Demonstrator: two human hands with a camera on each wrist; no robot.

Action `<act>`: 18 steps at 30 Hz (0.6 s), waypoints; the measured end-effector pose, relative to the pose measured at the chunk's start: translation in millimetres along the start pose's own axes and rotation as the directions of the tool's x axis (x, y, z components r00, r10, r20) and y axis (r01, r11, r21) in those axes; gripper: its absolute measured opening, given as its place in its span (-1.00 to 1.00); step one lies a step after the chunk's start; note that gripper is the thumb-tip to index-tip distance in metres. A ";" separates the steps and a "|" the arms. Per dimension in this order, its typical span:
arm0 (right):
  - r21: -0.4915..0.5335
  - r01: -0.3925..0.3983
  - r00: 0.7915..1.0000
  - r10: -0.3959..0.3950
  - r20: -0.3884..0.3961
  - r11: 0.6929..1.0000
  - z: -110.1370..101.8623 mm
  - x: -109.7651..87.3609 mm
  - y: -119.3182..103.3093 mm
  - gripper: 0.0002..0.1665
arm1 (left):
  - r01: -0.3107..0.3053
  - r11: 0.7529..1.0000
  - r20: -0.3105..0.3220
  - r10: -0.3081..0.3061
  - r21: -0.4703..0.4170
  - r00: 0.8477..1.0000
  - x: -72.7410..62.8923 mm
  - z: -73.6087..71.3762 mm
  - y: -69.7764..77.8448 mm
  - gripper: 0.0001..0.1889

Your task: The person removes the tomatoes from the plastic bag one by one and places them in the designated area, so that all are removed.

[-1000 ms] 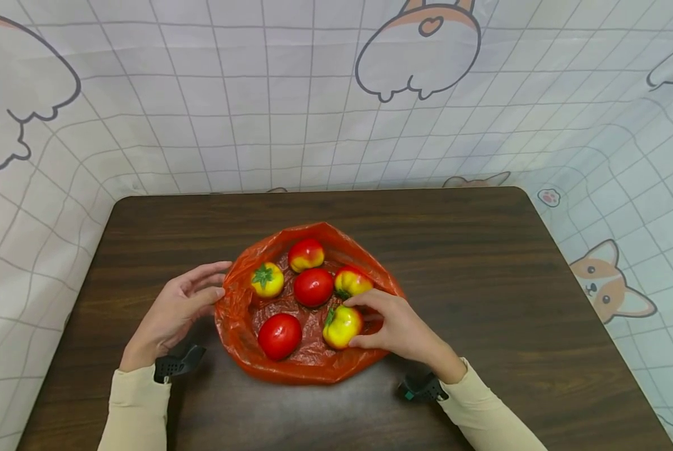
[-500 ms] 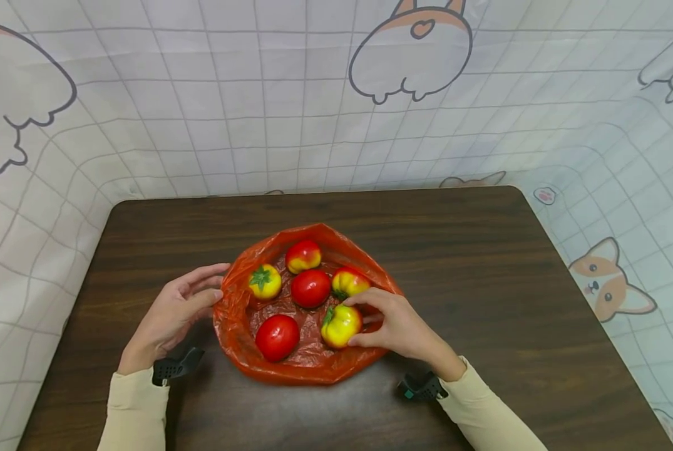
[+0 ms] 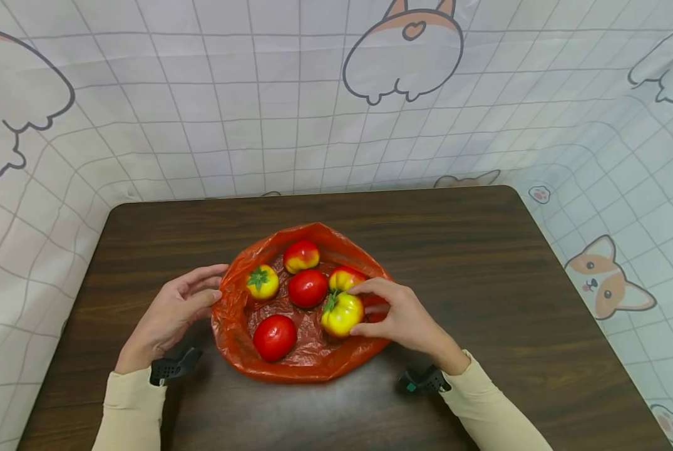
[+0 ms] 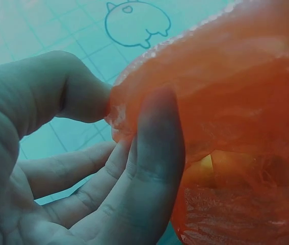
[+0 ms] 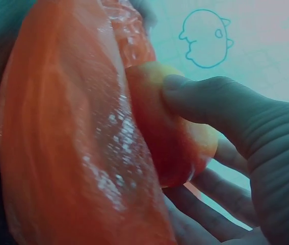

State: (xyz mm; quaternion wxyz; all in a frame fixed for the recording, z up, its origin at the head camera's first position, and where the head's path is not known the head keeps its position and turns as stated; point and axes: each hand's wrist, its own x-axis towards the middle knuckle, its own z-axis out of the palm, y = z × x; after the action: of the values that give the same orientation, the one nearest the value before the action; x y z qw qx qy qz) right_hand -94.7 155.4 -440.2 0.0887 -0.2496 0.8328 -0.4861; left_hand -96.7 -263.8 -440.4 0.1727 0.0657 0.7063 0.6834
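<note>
A red plastic bag [image 3: 231,341] with its mouth spread wide stands on the dark wooden table. My left hand [image 3: 169,313] pinches the bag's left rim between thumb and fingers; the thin plastic shows up close in the left wrist view. My right hand [image 3: 404,316] reaches over the right rim and grips a yellow-and-red bell pepper [image 3: 340,314] with a green stem. In the right wrist view, the thumb presses one side of the pepper [image 5: 169,138], with the other fingers beneath it. The bag's near wall partly hides it there.
Inside the bag lie two red tomatoes [image 3: 275,338], a red-and-yellow apple [image 3: 301,256], a small yellow fruit [image 3: 262,282] with a green leafy top, and another red-and-yellow fruit [image 3: 343,279] behind the pepper. A white gridded curtain [image 3: 291,113] surrounds the table's far sides.
My right hand has raised the bell pepper slightly and shifted it away from me, so it now overlaps the fruit behind. My left hand keeps its place at the rim.
</note>
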 end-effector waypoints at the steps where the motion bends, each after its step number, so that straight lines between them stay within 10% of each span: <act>1: 0.003 0.000 1.000 0.000 -0.006 1.000 -1.5 0.2 -1.0 -0.29 | 0.002 1.000 -0.003 -0.002 0.009 1.000 0.1 0.2 0.2 -0.43; 18: 0.038 0.024 0.990 -0.018 -0.137 0.999 -34.1 3.0 -10.1 -0.27 | 0.017 0.997 -0.043 -0.013 0.076 0.999 -1.8 2.8 4.4 -0.40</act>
State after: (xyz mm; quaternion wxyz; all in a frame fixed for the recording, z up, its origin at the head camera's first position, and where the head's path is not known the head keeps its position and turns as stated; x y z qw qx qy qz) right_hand -107.3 175.9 -413.8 0.0311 -0.2227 0.8246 -0.5191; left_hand -94.6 -261.4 -435.8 0.1602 0.0524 0.7359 0.6557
